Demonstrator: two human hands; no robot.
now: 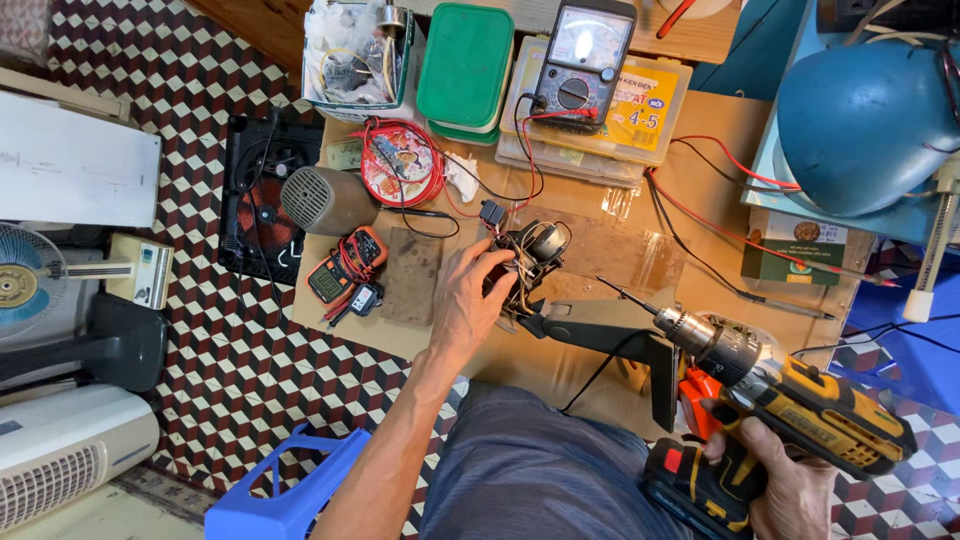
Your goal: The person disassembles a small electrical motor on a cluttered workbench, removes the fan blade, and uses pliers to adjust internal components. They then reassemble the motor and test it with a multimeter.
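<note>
Fingers of the right hand [790,480] wrap tight round the yellow drill [800,405] so its tip aims at the black motor part [530,262], which the left hand [470,300] grips steady on the cardboard table [700,120].

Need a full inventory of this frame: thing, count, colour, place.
cordless drill: 1, yellow-black, lower right, in right hand
wired black part: 1, board centre, under left hand
analog meter: 1, black, top centre
small meter: 1, orange-black, board left
green box: 1, top
grey speaker: 1, left of board
lamp: 1, blue, upper right
stool: 1, blue, bottom
left hand: 1, on wired part
right hand: 1, gripping drill
</note>
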